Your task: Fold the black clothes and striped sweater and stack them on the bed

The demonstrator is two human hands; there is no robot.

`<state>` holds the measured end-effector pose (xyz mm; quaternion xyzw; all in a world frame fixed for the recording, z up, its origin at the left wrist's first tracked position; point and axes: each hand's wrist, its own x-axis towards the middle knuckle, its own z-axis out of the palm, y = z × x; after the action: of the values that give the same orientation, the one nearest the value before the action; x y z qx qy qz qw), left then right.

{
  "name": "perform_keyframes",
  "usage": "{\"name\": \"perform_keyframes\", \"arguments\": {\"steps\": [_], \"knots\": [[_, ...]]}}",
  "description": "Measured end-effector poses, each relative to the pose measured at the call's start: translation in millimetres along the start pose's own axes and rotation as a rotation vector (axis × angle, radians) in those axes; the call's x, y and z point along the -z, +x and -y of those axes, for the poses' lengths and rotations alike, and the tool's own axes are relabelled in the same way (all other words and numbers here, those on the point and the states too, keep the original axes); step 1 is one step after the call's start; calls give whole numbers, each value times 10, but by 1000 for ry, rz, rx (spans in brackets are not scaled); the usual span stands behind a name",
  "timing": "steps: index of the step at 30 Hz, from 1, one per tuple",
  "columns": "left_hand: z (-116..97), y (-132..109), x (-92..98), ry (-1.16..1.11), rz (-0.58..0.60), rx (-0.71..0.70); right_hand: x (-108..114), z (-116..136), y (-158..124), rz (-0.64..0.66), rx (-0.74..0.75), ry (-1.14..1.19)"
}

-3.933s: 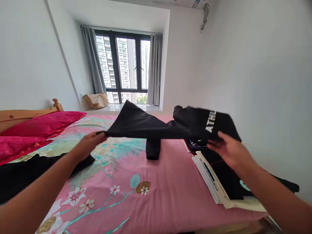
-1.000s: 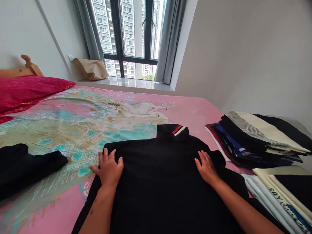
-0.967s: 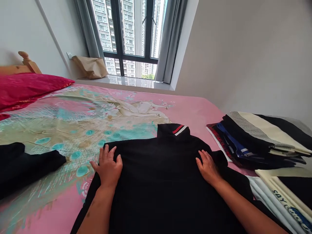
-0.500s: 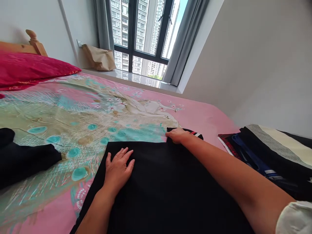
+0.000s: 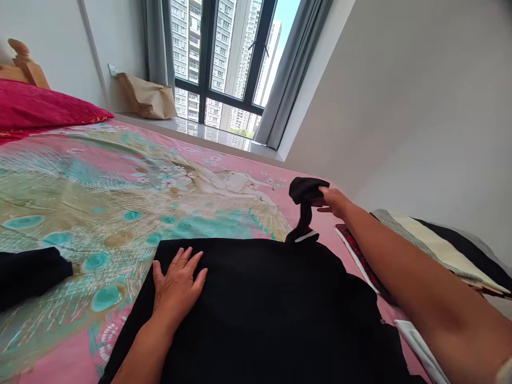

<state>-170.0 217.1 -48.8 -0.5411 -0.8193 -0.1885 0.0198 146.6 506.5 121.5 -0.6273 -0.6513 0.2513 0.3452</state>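
Observation:
A large black garment (image 5: pixel 256 309) lies spread on the bed, its far edge fairly straight. My left hand (image 5: pixel 178 282) rests flat on its left part, fingers spread. Beyond the garment's far right corner, my right hand (image 5: pixel 330 202) pinches a black strip of its cloth and holds it up off the bed. The lifted piece (image 5: pixel 306 191) bunches at the top and hangs down to the garment, where a white stripe shows. Another dark garment (image 5: pixel 34 277) lies at the left edge.
Folded clothes (image 5: pixel 424 234) are stacked on the right. The bed (image 5: pixel 216 221) has a pink and green peacock sheet. At the back are a red pillow (image 5: pixel 48 106), a brown paper bag (image 5: pixel 150 98) on the sill and a window with grey curtains.
My right hand has moved right and up, lifting the black cloth from the bed. My left hand stays flat on the garment. The whole view has shifted slightly.

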Motion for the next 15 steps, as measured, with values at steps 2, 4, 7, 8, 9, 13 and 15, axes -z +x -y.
{"name": "perform_keyframes", "arguments": {"steps": [2,4,7,8,9,13,15], "knots": [[-4,10,4,18,9,18,-183,7,43,-19,58,-13],[-8,20,11,32,15,39,-376,-19,-18,-47,133,-51],[22,40,34,37,9,120,-635,-114,-396,-52,257,-130],[48,47,49,39,-7,174,-711,-160,-596,-41,299,-151],[81,54,70,41,-31,233,-781,-215,-820,-22,345,-178],[245,76,194,33,-114,386,-1035,-538,-1638,116,562,-476],[307,89,259,23,-94,418,-1161,-712,-1814,133,538,-652]]}}
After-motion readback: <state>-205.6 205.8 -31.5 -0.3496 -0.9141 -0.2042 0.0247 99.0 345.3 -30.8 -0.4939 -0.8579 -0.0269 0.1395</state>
